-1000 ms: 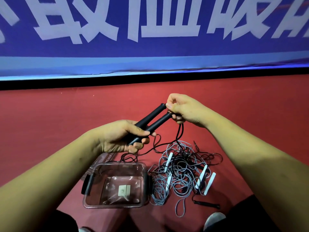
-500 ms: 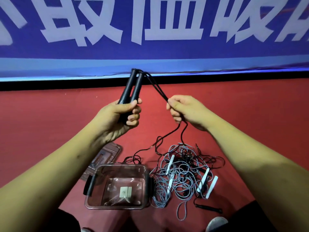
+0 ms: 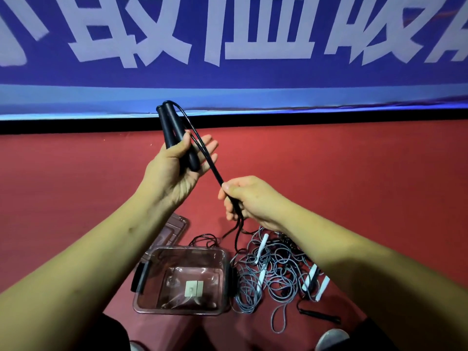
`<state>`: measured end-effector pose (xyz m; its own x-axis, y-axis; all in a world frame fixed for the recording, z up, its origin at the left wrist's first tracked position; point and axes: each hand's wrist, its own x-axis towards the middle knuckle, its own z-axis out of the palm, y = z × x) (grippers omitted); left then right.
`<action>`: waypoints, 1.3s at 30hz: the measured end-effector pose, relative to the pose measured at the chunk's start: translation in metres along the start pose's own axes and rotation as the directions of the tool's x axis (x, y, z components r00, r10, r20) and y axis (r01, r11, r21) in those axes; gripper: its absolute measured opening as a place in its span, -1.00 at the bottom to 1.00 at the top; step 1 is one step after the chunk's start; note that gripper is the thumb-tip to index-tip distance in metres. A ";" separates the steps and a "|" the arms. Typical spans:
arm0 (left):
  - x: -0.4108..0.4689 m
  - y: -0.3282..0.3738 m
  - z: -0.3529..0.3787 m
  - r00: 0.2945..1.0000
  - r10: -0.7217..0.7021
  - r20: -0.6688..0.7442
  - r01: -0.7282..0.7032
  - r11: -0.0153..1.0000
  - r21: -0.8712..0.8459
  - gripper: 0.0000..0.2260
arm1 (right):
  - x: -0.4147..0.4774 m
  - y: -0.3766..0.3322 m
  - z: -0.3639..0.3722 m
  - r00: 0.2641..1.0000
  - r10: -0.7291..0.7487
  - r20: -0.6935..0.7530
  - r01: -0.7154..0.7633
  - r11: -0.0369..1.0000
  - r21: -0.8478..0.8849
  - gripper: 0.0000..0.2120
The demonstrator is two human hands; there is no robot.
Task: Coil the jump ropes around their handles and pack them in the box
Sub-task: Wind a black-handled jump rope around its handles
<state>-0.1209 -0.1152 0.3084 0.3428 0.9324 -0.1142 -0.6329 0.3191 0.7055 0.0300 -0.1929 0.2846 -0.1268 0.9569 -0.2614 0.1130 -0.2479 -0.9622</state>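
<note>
Left hand (image 3: 174,168) clamps two black cylindrical jump-rope handles (image 3: 172,130) near-upright under thumb, fingers seemingly straight. Right hand (image 3: 245,196) pinches doubled thin black rope (image 3: 205,153), taut.

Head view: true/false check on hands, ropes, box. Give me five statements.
1. The left hand holds two black handles together. True.
2. The right hand is empty. False: it pinches the black rope that runs from the handles.
3. A rope is packed in the box. False: no rope lies in it.
4. The grey ropes lie tangled to the right of the box. True.
5. The lid is on the box. False: it lies on the floor behind the box.
</note>
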 end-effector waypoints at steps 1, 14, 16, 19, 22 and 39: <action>0.001 0.000 -0.001 1.000 0.011 -0.010 -0.011 1.000 -0.006 -0.75 | -0.001 0.000 0.004 1.000 0.007 -0.005 -0.007 1.000 -0.014 -0.74; -0.006 -0.017 0.003 0.995 -0.089 0.041 0.081 0.982 0.171 -0.82 | -0.004 -0.003 0.024 0.999 0.036 -0.023 -0.039 0.989 -0.141 -0.71; -0.005 -0.020 0.004 0.992 -0.107 0.067 0.095 0.983 0.157 -0.81 | -0.004 -0.005 0.024 0.999 0.034 -0.015 -0.036 0.988 -0.151 -0.72; -0.004 -0.021 0.005 0.992 -0.086 0.094 0.078 0.993 0.092 -0.84 | -0.007 -0.008 0.023 1.000 0.022 0.015 -0.018 0.980 -0.198 -0.71; 0.004 -0.014 0.004 0.998 -0.039 0.042 0.035 0.994 0.100 -0.85 | -0.012 -0.013 0.017 0.999 -0.011 0.046 0.024 0.957 -0.290 -0.72; 0.051 0.013 -0.050 0.930 0.107 -0.350 -0.094 0.994 0.056 -0.88 | -0.029 -0.038 0.013 0.945 -0.200 0.258 0.324 0.653 -0.684 -0.71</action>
<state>-0.1463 -0.0551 0.2764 0.0078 0.9612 -0.2756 -0.6227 0.2203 0.7508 0.0162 -0.2136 0.3273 -0.3965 0.9150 -0.0749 0.7070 0.2523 -0.6606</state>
